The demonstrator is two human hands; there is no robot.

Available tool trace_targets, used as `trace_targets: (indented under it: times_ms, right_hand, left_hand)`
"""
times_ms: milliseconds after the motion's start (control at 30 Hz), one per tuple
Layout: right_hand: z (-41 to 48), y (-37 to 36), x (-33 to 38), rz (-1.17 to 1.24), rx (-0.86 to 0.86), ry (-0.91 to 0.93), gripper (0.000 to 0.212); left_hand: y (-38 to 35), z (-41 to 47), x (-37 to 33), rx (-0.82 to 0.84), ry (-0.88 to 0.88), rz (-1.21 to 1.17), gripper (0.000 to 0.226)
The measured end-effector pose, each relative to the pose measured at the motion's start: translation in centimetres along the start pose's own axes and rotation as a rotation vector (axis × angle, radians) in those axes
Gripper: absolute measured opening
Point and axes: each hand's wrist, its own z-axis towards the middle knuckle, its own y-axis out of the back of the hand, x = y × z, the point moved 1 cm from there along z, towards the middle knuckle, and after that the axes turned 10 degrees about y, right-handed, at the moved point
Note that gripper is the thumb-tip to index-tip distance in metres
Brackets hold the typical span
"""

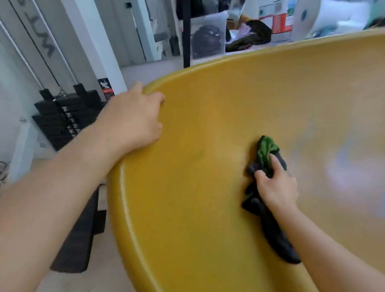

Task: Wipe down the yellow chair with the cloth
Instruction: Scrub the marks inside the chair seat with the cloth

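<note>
On the yellow chair [206,193], mid-shell, we have the right hand [275,187] closed around the bunched cloth [266,151] (dark fabric with a green patch), pressing it flat against the inner surface. Left hand [133,118] sits on the chair's near-left rim, fingers curled over the edge, holding nothing else, just bracing the shell.

We read this as mid-wipe. To do it well: keep the left hand clamped on the rim so the shell doesn't rock, spread the cloth wider under the palm since it's wadded and little of it touches, run overlapping strokes from the rim toward the chair's centre, and refold once a face looks dirty.

Hard to tell: the chair's right side is blurred, with pale bluish patches that could be glare or residue. Legs and underside are out of sight, the far edge is cut off at frame right. The cloth's tail trails under the right wrist, so its full extent is unclear. The left thumb is hidden behind the rim.
</note>
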Motion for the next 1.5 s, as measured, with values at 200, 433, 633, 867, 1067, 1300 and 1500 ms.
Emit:
trace_targets:
  times_ms: [200,433,633,867,1067,1300,1500]
  right_hand:
    - [-5.7,-7.4,16.8,0.498,0.149,0.572,0.055]
    - [-2.2,-2.6,3.0,-0.039,0.098,0.049,0.057]
    - [-9.1,-5.9,17.2,0.290,0.145,0.607,0.050]
    - [-0.6,0.3,-0.4,-0.289,0.137,0.247,0.053]
    - [-3.3,-6.2,14.8,0.267,0.206,0.502,0.061]
    - [0.8,-1.0,0.5,-0.293,0.100,0.458,0.044]
    - [2.6,-2.8,5.1,0.006,-0.052,0.017,0.046]
  left_hand:
    - [-0.8,0.4,0.9,-0.114,-0.036,-0.057,0.038]
    - [-0.4,0.2,0.5,-0.117,-0.023,-0.111,0.033]
    - [-0.1,-0.5,0.4,-0.108,0.011,-0.128,0.039]
    - [0.9,-1.5,-0.3,-0.069,0.069,-0.070,0.039]
    - [1.0,-2.2,-0.6,-0.010,0.091,0.072,0.057]
    - [1.4,1.1,-1.9,-0.070,0.001,0.516,0.069]
    - [-0.8,6.3,-6.3,-0.096,0.064,0.221,0.062]
